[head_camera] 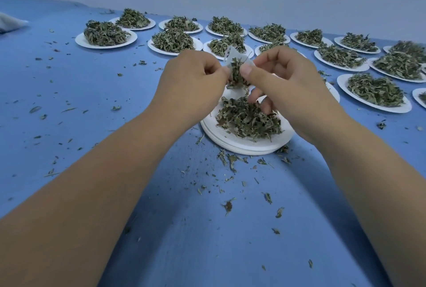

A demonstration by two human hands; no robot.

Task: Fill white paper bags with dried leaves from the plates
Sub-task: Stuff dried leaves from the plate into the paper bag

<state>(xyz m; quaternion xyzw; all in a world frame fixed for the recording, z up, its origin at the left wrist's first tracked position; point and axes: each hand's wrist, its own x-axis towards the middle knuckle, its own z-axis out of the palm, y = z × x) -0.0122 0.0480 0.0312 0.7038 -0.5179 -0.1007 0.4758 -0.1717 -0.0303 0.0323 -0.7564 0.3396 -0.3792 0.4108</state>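
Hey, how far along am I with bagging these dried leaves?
Done: the stack of plates under the near pile suggests several are already emptied. In hand: the left hand and right hand hold a white paper bag with leaves in its mouth, and the near pile is still on its plate. Left: more than a dozen full plates behind.

Beyond the plate stack (239, 147) and to its right: leaf-heaped plates (378, 90) packed close, narrow gaps only. Left of the stack and on its near side: open blue tabletop (92, 102), only loose leaf bits (228, 206). Above the stack: left hand (191, 79) and right hand (283, 83), pinching a paper bag (232, 54), block overhead.
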